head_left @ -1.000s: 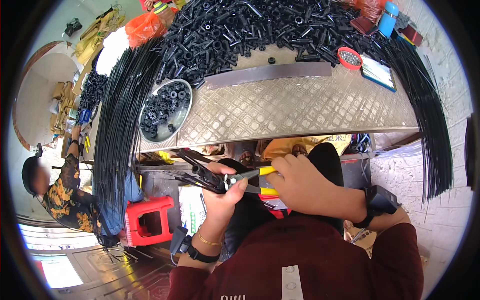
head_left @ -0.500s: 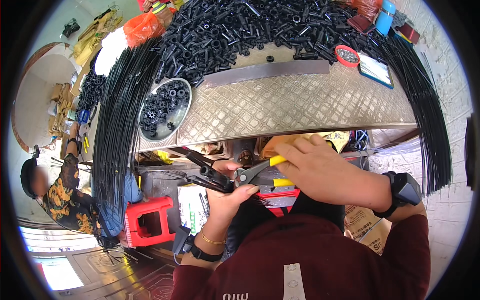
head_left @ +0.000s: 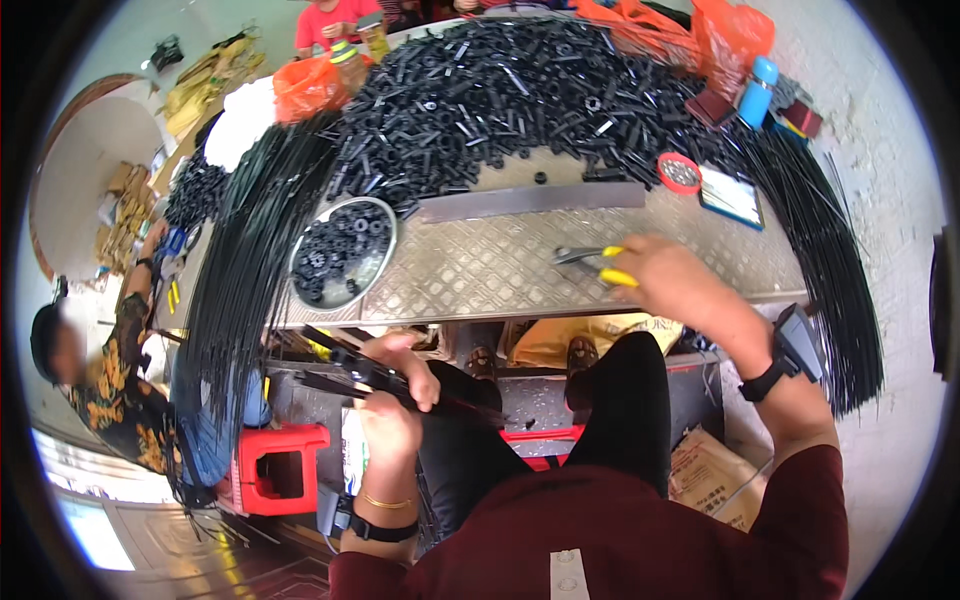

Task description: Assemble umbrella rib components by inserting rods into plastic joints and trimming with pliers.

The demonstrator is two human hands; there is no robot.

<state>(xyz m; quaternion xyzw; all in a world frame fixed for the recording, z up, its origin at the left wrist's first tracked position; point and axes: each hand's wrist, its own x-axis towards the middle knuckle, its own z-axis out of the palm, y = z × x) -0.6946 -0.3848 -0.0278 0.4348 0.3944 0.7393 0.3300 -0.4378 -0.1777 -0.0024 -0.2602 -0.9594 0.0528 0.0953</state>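
My right hand [head_left: 665, 280] is raised over the table's patterned surface [head_left: 480, 245], closed around yellow-handled pliers [head_left: 577, 256] whose jaws point left. Lower and to the left, in front of the table's edge, my left hand [head_left: 395, 385] grips a black tube-shaped part [head_left: 362, 368]. Thin black strips stick out beside that part, and its lower end is blurred. A metal bowl [head_left: 370, 278] of small black rings and gears stands on the table above my left hand. A long grey metal strip [head_left: 530, 203] lies beyond the pliers.
A big heap of black plastic parts [head_left: 470, 110] covers the far table. Long black strips hang over its left [head_left: 250, 230] and right [head_left: 835, 290] sides. A red dish [head_left: 680, 158], blue bottle [head_left: 757, 95] and red stool [head_left: 318, 465] are around. A co-worker [head_left: 115, 395] sits at left.
My right hand has lifted the pliers away from the black part, up and right over the table. My left hand has moved left with the part. The head view has shifted.
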